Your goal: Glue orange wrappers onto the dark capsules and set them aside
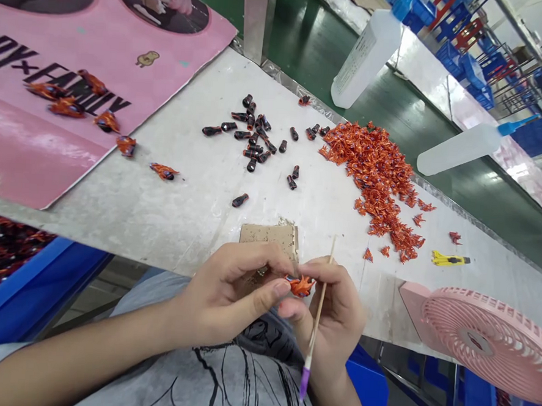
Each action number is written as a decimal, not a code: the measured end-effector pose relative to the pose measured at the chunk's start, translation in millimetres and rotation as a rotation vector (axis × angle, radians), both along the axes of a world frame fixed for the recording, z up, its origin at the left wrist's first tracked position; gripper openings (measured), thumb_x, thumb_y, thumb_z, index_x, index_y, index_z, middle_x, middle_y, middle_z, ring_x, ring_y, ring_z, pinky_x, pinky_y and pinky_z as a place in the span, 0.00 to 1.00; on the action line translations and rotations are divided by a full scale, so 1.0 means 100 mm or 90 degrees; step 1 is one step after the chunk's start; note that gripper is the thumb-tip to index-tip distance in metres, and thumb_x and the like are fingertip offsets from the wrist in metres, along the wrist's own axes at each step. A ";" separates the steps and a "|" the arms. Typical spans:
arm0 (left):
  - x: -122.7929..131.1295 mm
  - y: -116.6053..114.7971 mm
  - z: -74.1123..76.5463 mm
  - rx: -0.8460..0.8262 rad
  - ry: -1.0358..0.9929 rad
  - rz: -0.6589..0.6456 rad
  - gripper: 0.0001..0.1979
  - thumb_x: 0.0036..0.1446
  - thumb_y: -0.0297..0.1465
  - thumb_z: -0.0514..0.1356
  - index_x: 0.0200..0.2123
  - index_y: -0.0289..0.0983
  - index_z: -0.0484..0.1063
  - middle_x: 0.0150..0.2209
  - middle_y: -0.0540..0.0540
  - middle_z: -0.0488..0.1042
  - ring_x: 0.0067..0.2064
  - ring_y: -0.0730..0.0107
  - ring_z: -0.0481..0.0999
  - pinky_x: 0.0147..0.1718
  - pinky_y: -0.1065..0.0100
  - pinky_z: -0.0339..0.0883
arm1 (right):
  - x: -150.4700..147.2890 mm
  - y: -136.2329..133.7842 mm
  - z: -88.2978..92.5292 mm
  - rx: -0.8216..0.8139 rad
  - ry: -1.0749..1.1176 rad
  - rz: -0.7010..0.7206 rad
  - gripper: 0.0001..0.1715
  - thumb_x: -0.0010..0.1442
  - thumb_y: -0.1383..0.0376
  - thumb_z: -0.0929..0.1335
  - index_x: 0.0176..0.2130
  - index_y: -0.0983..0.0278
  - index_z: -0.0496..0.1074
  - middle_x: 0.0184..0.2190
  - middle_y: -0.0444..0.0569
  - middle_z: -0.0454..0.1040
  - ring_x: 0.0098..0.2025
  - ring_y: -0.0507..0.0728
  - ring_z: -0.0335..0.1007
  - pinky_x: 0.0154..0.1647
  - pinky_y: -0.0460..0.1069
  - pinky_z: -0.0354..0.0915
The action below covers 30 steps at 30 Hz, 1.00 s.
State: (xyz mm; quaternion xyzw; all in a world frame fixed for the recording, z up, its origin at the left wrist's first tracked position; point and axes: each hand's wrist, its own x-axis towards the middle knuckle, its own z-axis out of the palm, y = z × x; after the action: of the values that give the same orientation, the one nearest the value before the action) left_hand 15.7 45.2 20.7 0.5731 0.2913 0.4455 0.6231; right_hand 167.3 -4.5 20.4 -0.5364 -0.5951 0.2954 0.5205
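My left hand (233, 292) and my right hand (332, 317) meet at the table's near edge, both pinched on one small orange spiky piece (301, 285). The right hand also grips a thin wooden stick (320, 304) with a purple lower end, held nearly upright. Just beyond the hands lies a small brown cardboard block (269, 235). Farther out sit several small black parts with red bands (254, 137) and a long heap of orange spiky pieces (378, 179).
A pink printed mat (49, 152) at the left carries several finished orange-and-black pieces (68, 106). Two white squeeze bottles (365, 52) lie on the green belt. A yellow utility knife (449, 258) and a pink fan (492, 342) are at the right. A blue bin (13, 291) stands lower left.
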 end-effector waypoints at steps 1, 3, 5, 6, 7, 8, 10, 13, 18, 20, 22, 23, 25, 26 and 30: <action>0.00 0.00 -0.01 0.006 -0.006 0.003 0.07 0.63 0.32 0.63 0.31 0.38 0.76 0.26 0.46 0.78 0.26 0.68 0.75 0.26 0.70 0.71 | -0.03 0.00 0.00 -0.011 0.020 0.006 0.14 0.61 0.56 0.76 0.39 0.61 0.73 0.28 0.43 0.72 0.27 0.51 0.67 0.27 0.46 0.67; 0.00 0.00 -0.02 0.015 -0.023 0.009 0.09 0.64 0.35 0.63 0.32 0.38 0.76 0.26 0.46 0.77 0.26 0.68 0.75 0.25 0.70 0.71 | -0.08 0.01 0.01 -0.016 0.058 0.019 0.14 0.61 0.59 0.76 0.34 0.61 0.68 0.25 0.40 0.67 0.25 0.50 0.64 0.24 0.45 0.63; -0.01 -0.01 -0.05 0.017 -0.034 0.015 0.12 0.65 0.39 0.63 0.32 0.38 0.77 0.25 0.46 0.76 0.26 0.68 0.74 0.25 0.70 0.70 | -0.12 0.03 0.01 -0.012 0.081 0.027 0.17 0.61 0.60 0.75 0.31 0.60 0.63 0.24 0.38 0.62 0.24 0.49 0.60 0.23 0.45 0.61; -0.02 -0.02 -0.07 0.017 -0.037 0.018 0.13 0.65 0.40 0.63 0.32 0.38 0.77 0.25 0.46 0.76 0.26 0.68 0.73 0.25 0.70 0.69 | -0.14 0.03 0.02 -0.011 0.086 0.031 0.19 0.62 0.60 0.74 0.30 0.60 0.61 0.23 0.38 0.61 0.24 0.49 0.59 0.23 0.45 0.60; -0.02 -0.02 -0.08 0.018 -0.038 0.023 0.13 0.65 0.40 0.62 0.32 0.38 0.77 0.25 0.47 0.75 0.26 0.68 0.73 0.25 0.70 0.69 | -0.15 0.04 0.02 -0.010 0.087 0.034 0.20 0.63 0.60 0.73 0.29 0.59 0.60 0.23 0.38 0.59 0.24 0.49 0.58 0.23 0.45 0.59; -0.02 -0.03 -0.10 0.020 -0.039 0.025 0.13 0.66 0.40 0.62 0.32 0.38 0.77 0.25 0.47 0.75 0.26 0.69 0.72 0.25 0.70 0.69 | -0.16 0.04 0.02 -0.009 0.088 0.037 0.20 0.64 0.60 0.72 0.29 0.59 0.58 0.23 0.38 0.58 0.24 0.50 0.58 0.23 0.45 0.58; -0.02 -0.04 -0.12 0.024 -0.040 0.029 0.13 0.66 0.40 0.62 0.33 0.38 0.77 0.25 0.47 0.74 0.26 0.69 0.72 0.25 0.70 0.68 | -0.16 0.05 0.03 -0.007 0.090 0.043 0.20 0.66 0.61 0.70 0.28 0.59 0.57 0.23 0.38 0.57 0.25 0.50 0.57 0.23 0.46 0.57; -0.02 -0.05 -0.14 0.033 -0.042 0.033 0.12 0.67 0.39 0.61 0.34 0.38 0.77 0.25 0.48 0.74 0.26 0.70 0.71 0.25 0.72 0.67 | -0.16 0.06 0.03 0.000 0.097 0.057 0.19 0.65 0.64 0.71 0.29 0.59 0.58 0.24 0.38 0.56 0.25 0.49 0.55 0.23 0.45 0.55; -0.01 -0.03 -0.14 0.056 -0.036 0.039 0.12 0.68 0.38 0.60 0.34 0.38 0.76 0.26 0.48 0.74 0.26 0.70 0.72 0.25 0.71 0.68 | -0.15 0.07 0.03 -0.004 0.108 0.067 0.18 0.65 0.65 0.71 0.29 0.59 0.59 0.24 0.37 0.56 0.25 0.49 0.55 0.24 0.46 0.54; -0.03 -0.01 -0.14 0.079 -0.032 0.027 0.12 0.68 0.37 0.59 0.34 0.39 0.75 0.26 0.48 0.74 0.26 0.69 0.72 0.25 0.71 0.68 | -0.14 0.07 0.04 -0.011 0.115 0.073 0.18 0.65 0.64 0.70 0.29 0.59 0.58 0.24 0.37 0.56 0.25 0.49 0.54 0.24 0.46 0.54; -0.07 0.01 -0.13 0.113 -0.018 0.001 0.10 0.69 0.35 0.58 0.35 0.39 0.75 0.25 0.48 0.73 0.26 0.69 0.72 0.25 0.70 0.67 | -0.13 0.07 0.04 -0.021 0.123 0.081 0.19 0.66 0.62 0.70 0.29 0.59 0.58 0.24 0.38 0.57 0.25 0.50 0.54 0.24 0.46 0.54; -0.09 0.03 -0.13 0.132 -0.008 -0.016 0.09 0.68 0.33 0.58 0.36 0.39 0.75 0.25 0.48 0.72 0.25 0.69 0.71 0.25 0.69 0.66 | -0.12 0.06 0.04 -0.027 0.128 0.084 0.19 0.66 0.61 0.71 0.29 0.59 0.58 0.24 0.38 0.58 0.25 0.50 0.55 0.24 0.46 0.54; -0.14 0.05 -0.11 0.177 0.013 -0.042 0.07 0.67 0.30 0.58 0.37 0.38 0.75 0.25 0.48 0.71 0.25 0.68 0.71 0.24 0.69 0.65 | -0.12 0.05 0.05 -0.041 0.144 0.095 0.20 0.65 0.59 0.71 0.29 0.60 0.59 0.24 0.38 0.59 0.25 0.49 0.55 0.24 0.46 0.54; -0.16 0.07 -0.11 0.204 0.021 -0.051 0.06 0.67 0.29 0.58 0.37 0.38 0.75 0.25 0.47 0.72 0.25 0.68 0.71 0.24 0.69 0.65 | -0.12 0.05 0.06 -0.053 0.158 0.100 0.21 0.65 0.58 0.72 0.29 0.60 0.59 0.23 0.38 0.60 0.25 0.49 0.55 0.24 0.46 0.55; -0.20 0.09 -0.08 0.288 0.025 -0.058 0.05 0.68 0.28 0.58 0.39 0.37 0.74 0.26 0.46 0.73 0.26 0.69 0.72 0.25 0.71 0.67 | -0.12 0.02 0.08 -0.119 0.222 0.112 0.23 0.62 0.55 0.73 0.27 0.60 0.59 0.23 0.39 0.60 0.25 0.50 0.57 0.25 0.47 0.56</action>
State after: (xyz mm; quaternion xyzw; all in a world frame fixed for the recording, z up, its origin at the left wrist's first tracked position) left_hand -4.1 54.2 12.9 0.7195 0.1696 0.4595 0.4924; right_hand 154.9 -2.8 28.5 -0.4689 -0.5106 0.4819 0.5358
